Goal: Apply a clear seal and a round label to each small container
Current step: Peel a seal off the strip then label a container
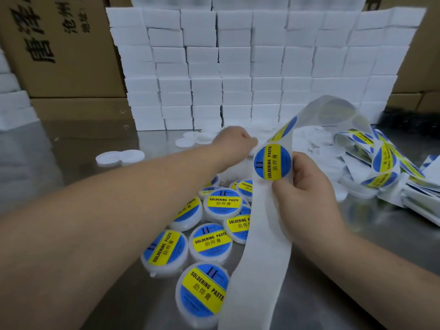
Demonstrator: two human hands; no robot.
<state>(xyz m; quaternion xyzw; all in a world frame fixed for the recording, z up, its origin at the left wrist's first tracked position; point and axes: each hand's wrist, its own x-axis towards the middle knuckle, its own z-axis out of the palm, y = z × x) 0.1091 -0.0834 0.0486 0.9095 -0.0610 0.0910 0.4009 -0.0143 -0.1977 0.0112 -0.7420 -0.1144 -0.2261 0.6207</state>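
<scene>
My right hand [307, 198] pinches a white backing strip [264, 246] that carries a round blue and yellow label [272, 161] reading SOLDERING PASTE. The strip arches up and over to a loose tangle of labels [385, 163] at the right. My left hand [234, 141] reaches far across the table, its fingers closed over a small white container [252, 151] in the pile of plain white containers [319, 144]. Several labelled containers [210, 241] lie in a heap near the front, between my arms.
A wall of stacked white boxes [250, 67] stands behind the pile. Brown cartons [59, 44] rise at the left and right. Two white lids [120, 157] lie on the steel table [71, 144] at the left.
</scene>
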